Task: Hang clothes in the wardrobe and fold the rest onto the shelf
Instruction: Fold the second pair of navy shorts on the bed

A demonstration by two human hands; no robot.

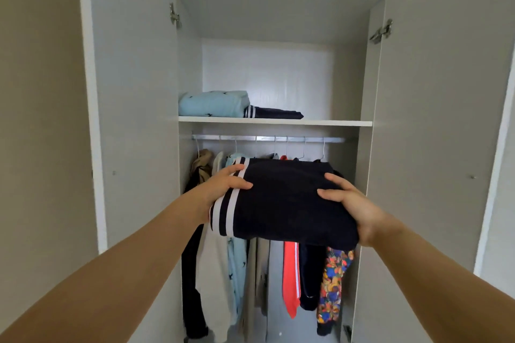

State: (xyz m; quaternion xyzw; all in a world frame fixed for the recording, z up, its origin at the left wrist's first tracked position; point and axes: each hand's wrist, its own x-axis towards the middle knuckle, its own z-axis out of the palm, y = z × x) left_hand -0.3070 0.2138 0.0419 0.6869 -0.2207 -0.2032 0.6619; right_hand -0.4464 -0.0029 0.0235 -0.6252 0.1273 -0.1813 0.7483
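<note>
Both arms were stretched out straight in front, toward the open wardrobe (189,69). The two hands held a folded dark top (281,203) flat between them, like a tray. The left hand (227,184) gripped the left side, where the white stripes were. Its thumb lay on top of the cloth and its fingers curled round the edge. The right hand (351,203) gripped the right side the same way, with the thumb on top and the fingers bent round the far edge. The folded top was up in the air, below the shelf (320,123) and in front of the hanging clothes (239,273).

A light blue folded pile (214,104) sat at the left end of the shelf, near its front edge. A dark folded piece with white stripes (276,113) lay right beside it, touching it. The right half of the shelf was bare.

Under the shelf ran a metal rail (267,139). Clothes hung from it on hangers: tan, white, light blue, beige, red, dark and one with many colours. Both wardrobe doors (133,92) stood wide open.
</note>
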